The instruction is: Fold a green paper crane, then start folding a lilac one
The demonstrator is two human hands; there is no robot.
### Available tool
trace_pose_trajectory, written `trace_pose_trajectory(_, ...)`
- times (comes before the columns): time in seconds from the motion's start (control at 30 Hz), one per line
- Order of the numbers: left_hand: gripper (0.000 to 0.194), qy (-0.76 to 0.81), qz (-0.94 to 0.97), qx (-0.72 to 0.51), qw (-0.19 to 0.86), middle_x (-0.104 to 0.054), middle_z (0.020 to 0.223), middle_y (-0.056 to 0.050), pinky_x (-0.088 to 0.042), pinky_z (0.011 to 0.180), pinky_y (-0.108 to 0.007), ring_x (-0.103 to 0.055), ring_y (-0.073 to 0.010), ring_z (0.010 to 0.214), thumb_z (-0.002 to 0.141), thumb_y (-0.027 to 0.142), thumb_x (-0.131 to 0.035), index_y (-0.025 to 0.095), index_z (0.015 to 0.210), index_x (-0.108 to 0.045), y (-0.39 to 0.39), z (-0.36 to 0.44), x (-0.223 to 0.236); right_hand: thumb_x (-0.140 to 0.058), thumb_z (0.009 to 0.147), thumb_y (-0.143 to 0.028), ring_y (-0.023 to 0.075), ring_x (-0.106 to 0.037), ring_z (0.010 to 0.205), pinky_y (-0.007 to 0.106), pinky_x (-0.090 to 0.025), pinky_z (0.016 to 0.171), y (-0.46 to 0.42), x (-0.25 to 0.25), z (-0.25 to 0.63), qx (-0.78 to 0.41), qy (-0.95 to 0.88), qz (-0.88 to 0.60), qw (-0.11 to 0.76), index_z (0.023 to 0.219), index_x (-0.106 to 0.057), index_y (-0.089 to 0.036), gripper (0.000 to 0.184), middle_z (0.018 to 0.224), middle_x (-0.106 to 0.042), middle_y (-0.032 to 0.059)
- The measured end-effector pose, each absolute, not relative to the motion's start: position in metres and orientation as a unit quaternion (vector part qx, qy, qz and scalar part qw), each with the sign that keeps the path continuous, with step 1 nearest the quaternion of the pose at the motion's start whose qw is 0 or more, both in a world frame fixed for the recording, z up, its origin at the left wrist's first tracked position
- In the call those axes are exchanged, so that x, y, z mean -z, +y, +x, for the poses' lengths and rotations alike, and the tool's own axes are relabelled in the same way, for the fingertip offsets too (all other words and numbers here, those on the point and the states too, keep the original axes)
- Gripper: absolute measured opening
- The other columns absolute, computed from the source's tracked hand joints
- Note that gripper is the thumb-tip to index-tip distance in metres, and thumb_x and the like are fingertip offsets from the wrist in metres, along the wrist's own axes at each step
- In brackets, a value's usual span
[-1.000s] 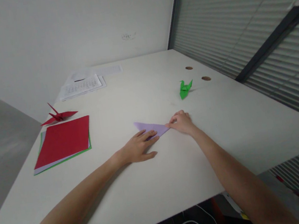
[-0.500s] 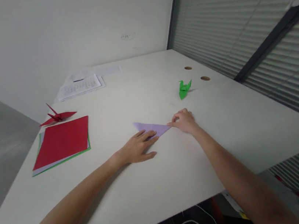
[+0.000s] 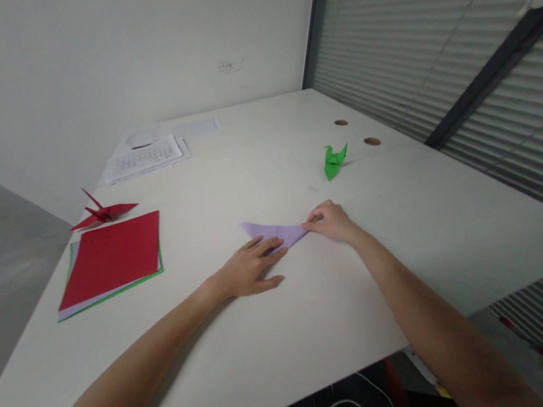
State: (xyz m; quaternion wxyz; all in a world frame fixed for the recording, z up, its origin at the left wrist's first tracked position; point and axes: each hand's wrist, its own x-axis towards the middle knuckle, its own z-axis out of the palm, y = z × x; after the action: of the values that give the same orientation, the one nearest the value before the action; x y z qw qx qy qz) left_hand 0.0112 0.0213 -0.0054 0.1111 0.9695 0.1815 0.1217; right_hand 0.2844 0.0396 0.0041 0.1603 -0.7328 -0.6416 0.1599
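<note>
A sheet of purple origami paper [image 3: 286, 232], folded into a triangle, lies on the white table in front of me. My left hand [image 3: 254, 268] rests flat on its near left part with fingers spread, covering some of it. At the paper's right corner, my right hand [image 3: 329, 221] pinches the tip between thumb and fingers. Beyond the right hand stands a folded green paper crane [image 3: 333, 163]. To the far left, a red paper crane [image 3: 104, 213] sits just behind a stack of square paper [image 3: 112, 258], red on top with purple and green edges showing.
Written sheets [image 3: 144, 158] lie at the back left, with a dark pen-like line on them. Two round holes [image 3: 372, 141] pierce the table [image 3: 284, 363] near its right edge, beside window blinds [image 3: 405, 43]. Cables [image 3: 347, 403] hang below the front edge.
The right hand has shifted very slightly left with the pinched corner, and the paper's upper edge bows a little. The left hand stays in place.
</note>
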Motion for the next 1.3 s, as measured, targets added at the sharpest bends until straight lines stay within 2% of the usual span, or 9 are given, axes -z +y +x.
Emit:
trace_pose_trajectory(0.27, 0.061, 0.184, 0.969, -0.128, 0.105, -0.042, 0.149, -0.016, -0.029, 0.117, -0.049, -0.041, -0.0272, 0.138, 0.090, 0.049, -0.053, 0.017, 0.142, -0.043, 0.0219, 0.0113, 0.0076, -0.075, 0.074, -0.044, 0.0277, -0.052, 0.109, 0.041, -0.040, 0.097, 0.0382, -0.0059, 0.2805, -0.156, -0.632, -0.749, 0.126, 0.082, -0.078, -0.025, 0.021, 0.113, -0.052, 0.0098)
trace_pose_trajectory(0.53, 0.060, 0.186, 0.967, -0.135, 0.109, -0.043, 0.148, -0.015, -0.031, 0.115, -0.050, -0.043, -0.0284, 0.136, 0.090, 0.048, -0.053, 0.019, 0.142, -0.043, 0.0208, 0.0117, 0.0048, -0.076, 0.073, -0.045, 0.0257, -0.054, 0.103, 0.041, -0.041, 0.095, 0.0391, -0.0031, 0.2806, -0.144, -0.637, -0.746, 0.131, 0.081, -0.078, -0.025, 0.022, 0.106, -0.054, 0.0085)
trace_pose_trajectory(0.87, 0.059, 0.189, 0.968, -0.130, 0.102, -0.044, 0.148, -0.016, -0.032, 0.114, -0.049, -0.044, -0.0287, 0.135, 0.090, 0.048, -0.054, 0.017, 0.140, -0.046, 0.0208, 0.0115, 0.0053, -0.078, 0.073, -0.032, 0.0243, -0.053, 0.104, 0.038, -0.039, 0.100, 0.0422, -0.0069, 0.2774, -0.143, -0.672, -0.712, 0.145, 0.074, -0.076, -0.020, 0.012, 0.092, -0.051, 0.0068)
trace_pose_trajectory(0.97, 0.060, 0.192, 0.968, -0.125, 0.098, -0.044, 0.147, -0.016, -0.032, 0.115, -0.049, -0.044, -0.0280, 0.135, 0.089, 0.048, -0.054, 0.017, 0.140, -0.046, 0.0202, 0.0119, 0.0042, -0.078, 0.073, -0.033, 0.0253, -0.052, 0.107, 0.039, -0.039, 0.101, 0.0401, -0.0092, 0.2759, -0.146, -0.665, -0.719, 0.140, 0.075, -0.076, -0.021, 0.013, 0.097, -0.051, 0.0075)
trace_pose_trajectory(1.13, 0.060, 0.190, 0.969, -0.121, 0.099, -0.043, 0.148, -0.016, -0.032, 0.115, -0.049, -0.043, -0.0280, 0.136, 0.090, 0.048, -0.053, 0.017, 0.140, -0.045, 0.0198, 0.0120, 0.0023, -0.076, 0.074, -0.041, 0.0314, -0.046, 0.112, 0.048, -0.037, 0.100, 0.0346, -0.0108, 0.2752, -0.138, -0.633, -0.751, 0.126, 0.078, -0.076, -0.025, 0.016, 0.112, -0.049, 0.0088)
trace_pose_trajectory(1.3, 0.059, 0.191, 0.969, -0.123, 0.100, -0.043, 0.148, -0.015, -0.032, 0.115, -0.049, -0.043, -0.0278, 0.136, 0.090, 0.048, -0.053, 0.019, 0.141, -0.044, 0.0203, 0.0120, 0.0034, -0.076, 0.073, -0.041, 0.0305, -0.043, 0.112, 0.046, -0.036, 0.098, 0.0327, -0.0098, 0.2755, -0.123, -0.640, -0.748, 0.126, 0.075, -0.075, -0.026, 0.016, 0.111, -0.046, 0.0073)
